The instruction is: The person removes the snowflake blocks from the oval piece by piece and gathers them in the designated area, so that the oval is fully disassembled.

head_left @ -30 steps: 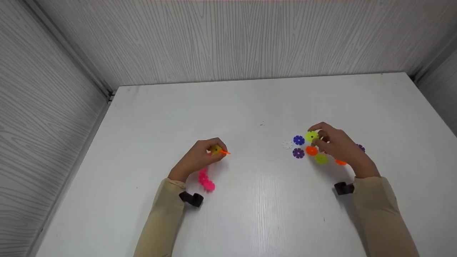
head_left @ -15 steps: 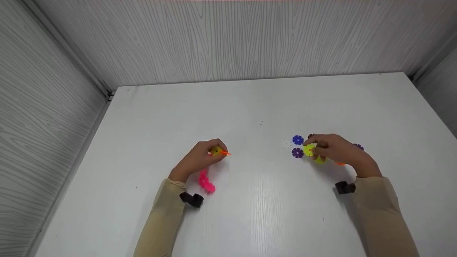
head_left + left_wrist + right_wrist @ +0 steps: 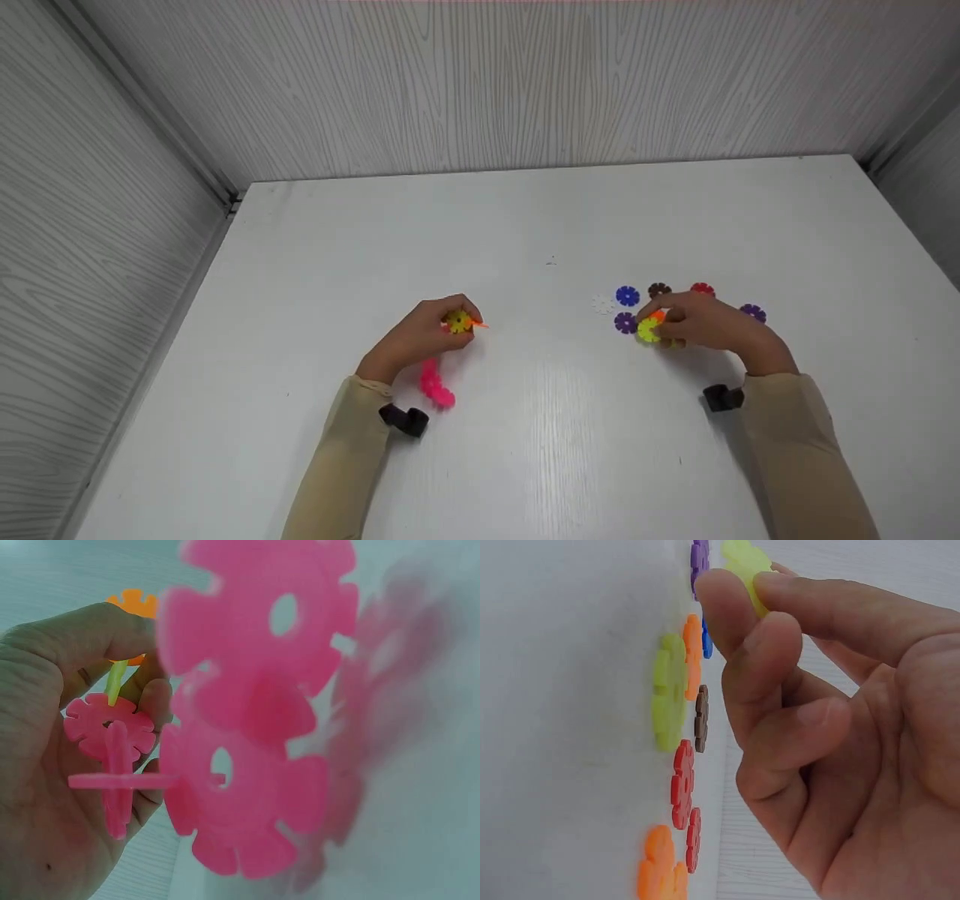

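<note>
My left hand grips a chain of interlocking flower-shaped plastic discs. In the left wrist view, pink discs slot into one another at angles, and a thin yellow disc links them to an orange disc by the fingers. Below this hand in the head view hangs the chain's pink tail. My right hand pinches a yellow disc between thumb and fingers, above other loose discs. In the right wrist view that yellow disc shows at the fingertips, its edge partly covered by them.
Loose discs lie on the white table around my right hand: white, blue, purple, brown, red and a yellow-green one. Grey wood-grain panels border the table.
My right hand has moved with the yellow disc toward the table's front, uncovering the brown and red discs. The left hand stays nearly in place, its chain turned slightly.
</note>
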Demonstrator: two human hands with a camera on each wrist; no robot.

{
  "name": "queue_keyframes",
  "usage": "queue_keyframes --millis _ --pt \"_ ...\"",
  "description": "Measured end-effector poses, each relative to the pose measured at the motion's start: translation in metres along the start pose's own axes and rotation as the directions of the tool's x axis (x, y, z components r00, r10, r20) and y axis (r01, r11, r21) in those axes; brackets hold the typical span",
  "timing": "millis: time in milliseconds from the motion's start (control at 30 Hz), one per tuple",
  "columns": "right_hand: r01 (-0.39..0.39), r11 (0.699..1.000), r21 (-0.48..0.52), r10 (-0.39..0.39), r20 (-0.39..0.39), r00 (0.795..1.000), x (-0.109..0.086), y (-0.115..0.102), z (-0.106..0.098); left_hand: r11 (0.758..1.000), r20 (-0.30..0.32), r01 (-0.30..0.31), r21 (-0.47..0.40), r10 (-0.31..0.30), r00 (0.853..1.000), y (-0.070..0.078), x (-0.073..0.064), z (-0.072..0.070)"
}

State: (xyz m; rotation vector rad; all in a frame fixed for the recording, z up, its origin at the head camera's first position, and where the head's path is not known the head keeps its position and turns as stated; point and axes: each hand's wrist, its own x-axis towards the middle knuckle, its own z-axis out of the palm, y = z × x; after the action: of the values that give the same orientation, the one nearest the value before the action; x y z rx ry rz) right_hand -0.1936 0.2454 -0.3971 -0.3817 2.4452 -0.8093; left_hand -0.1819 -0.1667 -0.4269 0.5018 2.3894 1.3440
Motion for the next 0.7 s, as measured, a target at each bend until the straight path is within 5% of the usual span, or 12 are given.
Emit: queue_keyframes --millis 700 --pt "-0.047 0.997 -0.054 0.047 0.006 0.999 0.0017 0.0022 0.0067 0.996 -0.014 0.036 0.079 -0.035 0.999 -0.0013 0.0017 0.0013"
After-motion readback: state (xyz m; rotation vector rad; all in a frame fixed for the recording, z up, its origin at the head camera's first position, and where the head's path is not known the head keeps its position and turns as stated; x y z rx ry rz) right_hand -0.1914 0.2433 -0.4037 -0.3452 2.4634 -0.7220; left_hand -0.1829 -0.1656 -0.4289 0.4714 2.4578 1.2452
